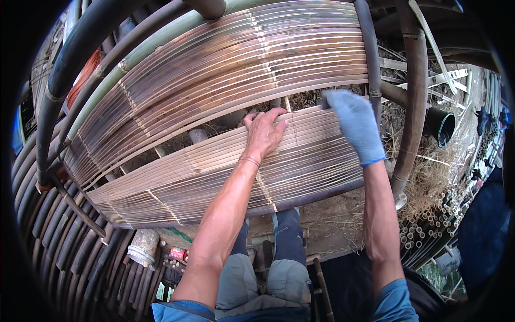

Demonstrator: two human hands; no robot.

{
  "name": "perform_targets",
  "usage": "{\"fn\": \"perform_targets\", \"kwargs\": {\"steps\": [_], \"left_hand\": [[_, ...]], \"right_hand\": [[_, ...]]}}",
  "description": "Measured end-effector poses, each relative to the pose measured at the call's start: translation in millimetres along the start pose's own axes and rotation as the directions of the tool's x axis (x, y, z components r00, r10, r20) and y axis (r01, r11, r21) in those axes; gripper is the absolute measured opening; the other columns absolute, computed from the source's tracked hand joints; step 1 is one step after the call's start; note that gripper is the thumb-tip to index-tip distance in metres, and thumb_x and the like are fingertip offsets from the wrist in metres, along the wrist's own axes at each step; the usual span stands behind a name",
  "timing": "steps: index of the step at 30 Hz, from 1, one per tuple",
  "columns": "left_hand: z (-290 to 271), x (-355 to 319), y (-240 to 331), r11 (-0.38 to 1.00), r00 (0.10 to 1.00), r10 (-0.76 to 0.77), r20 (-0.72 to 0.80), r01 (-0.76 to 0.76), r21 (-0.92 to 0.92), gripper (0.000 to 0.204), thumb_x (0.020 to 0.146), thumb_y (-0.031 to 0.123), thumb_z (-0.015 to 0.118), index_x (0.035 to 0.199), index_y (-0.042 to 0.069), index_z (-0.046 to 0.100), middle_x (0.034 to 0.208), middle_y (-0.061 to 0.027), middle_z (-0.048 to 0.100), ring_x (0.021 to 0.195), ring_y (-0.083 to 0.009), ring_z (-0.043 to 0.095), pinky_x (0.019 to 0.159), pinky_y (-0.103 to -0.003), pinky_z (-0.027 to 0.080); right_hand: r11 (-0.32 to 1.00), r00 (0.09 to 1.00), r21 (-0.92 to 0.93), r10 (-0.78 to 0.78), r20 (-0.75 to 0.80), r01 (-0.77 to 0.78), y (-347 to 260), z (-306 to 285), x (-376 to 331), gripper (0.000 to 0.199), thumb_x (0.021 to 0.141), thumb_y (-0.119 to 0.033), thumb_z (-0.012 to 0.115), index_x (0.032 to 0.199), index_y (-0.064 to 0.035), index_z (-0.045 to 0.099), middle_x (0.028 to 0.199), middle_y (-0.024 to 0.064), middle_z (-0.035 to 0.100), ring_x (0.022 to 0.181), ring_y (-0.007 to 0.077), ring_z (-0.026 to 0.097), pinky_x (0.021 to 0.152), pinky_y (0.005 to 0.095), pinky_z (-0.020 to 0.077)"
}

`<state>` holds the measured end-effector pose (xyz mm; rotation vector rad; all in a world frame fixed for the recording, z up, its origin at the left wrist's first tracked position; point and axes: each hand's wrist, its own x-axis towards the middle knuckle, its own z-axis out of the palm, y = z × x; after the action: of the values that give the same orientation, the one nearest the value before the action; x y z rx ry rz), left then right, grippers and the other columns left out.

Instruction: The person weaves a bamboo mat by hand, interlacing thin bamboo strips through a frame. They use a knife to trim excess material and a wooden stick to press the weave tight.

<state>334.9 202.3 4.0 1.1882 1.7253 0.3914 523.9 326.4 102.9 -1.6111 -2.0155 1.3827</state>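
Bamboo slatwork at mid-frame, as I see it from the room. The lower slats (209, 153) run across the centre, parted by a gap from the upper slats (214, 70). The bare left hand (264, 133) rests on the lower slats' upper edge, thumb and fingers apart. The gloved right hand (353, 123) is at their right end; whether its fingers grip, I cannot tell. Lower left: a bucket (143, 248); lower right: cut tubes (429, 228).
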Motion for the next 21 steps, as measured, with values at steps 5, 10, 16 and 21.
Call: {"fn": "perform_targets", "kwargs": {"steps": [5, 10, 16, 21], "left_hand": [[7.8, 1.9, 3.1, 0.998, 0.998, -0.052, -0.025, 0.052, 0.018, 0.025, 0.097, 0.031, 0.061, 0.115, 0.015, 0.069, 0.093, -0.0109, 0.073, 0.101, -0.0281, 0.065, 0.108, -0.047, 0.028], [6.1, 4.9, 4.2, 0.997, 0.999, -0.012, -0.034, 0.01, -0.072, 0.029, 0.096, 0.037, 0.062, 0.113, 0.014, 0.069, 0.096, -0.0098, 0.074, 0.098, -0.028, 0.066, 0.106, -0.048, 0.027], [0.2, 3.5, 9.0, 0.992, 0.993, -0.094, -0.064, 0.089, -0.089, 0.024, 0.094, 0.035, 0.067, 0.108, 0.016, 0.071, 0.093, -0.0065, 0.076, 0.097, -0.0257, 0.066, 0.107, -0.043, 0.027], [3.4, 2.9, 22.0, 0.987, 0.982, -0.147, -0.118, 0.138, -0.084, 0.017, 0.094, 0.032, 0.065, 0.095, 0.018, 0.075, 0.085, -0.0087, 0.074, 0.093, -0.0293, 0.065, 0.101, -0.042, 0.035]], "right_hand": [[0.75, 0.9, -0.6, 0.014, 0.435, 0.279, 9.2, 33.9, -54.9, 0.017, 0.09, -0.016, 0.057, 0.085, -0.0063, 0.07, 0.079, 0.017, 0.07, 0.071, 0.0309, 0.072, 0.065, 0.0446, 0.0592], [0.812, 0.92, -0.494, -0.129, 0.369, 0.312, -10.1, 95.9, -54.5, 0.012, 0.086, -0.011, 0.061, 0.096, -0.0049, 0.064, 0.082, 0.0159, 0.065, 0.073, 0.0355, 0.065, 0.067, 0.0474, 0.0518], [0.74, 0.918, -0.562, -0.198, 0.345, 0.371, 32.0, 38.3, -78.3, 0.012, 0.085, -0.012, 0.06, 0.092, -0.0041, 0.066, 0.081, 0.0154, 0.066, 0.079, 0.0311, 0.067, 0.07, 0.0431, 0.0551], [0.688, 0.975, -0.692, -0.167, 0.145, 0.22, 70.2, 14.3, -61.1, 0.006, 0.084, -0.009, 0.061, 0.089, -0.0055, 0.062, 0.08, 0.0144, 0.065, 0.076, 0.0343, 0.065, 0.071, 0.0464, 0.0544]]}}
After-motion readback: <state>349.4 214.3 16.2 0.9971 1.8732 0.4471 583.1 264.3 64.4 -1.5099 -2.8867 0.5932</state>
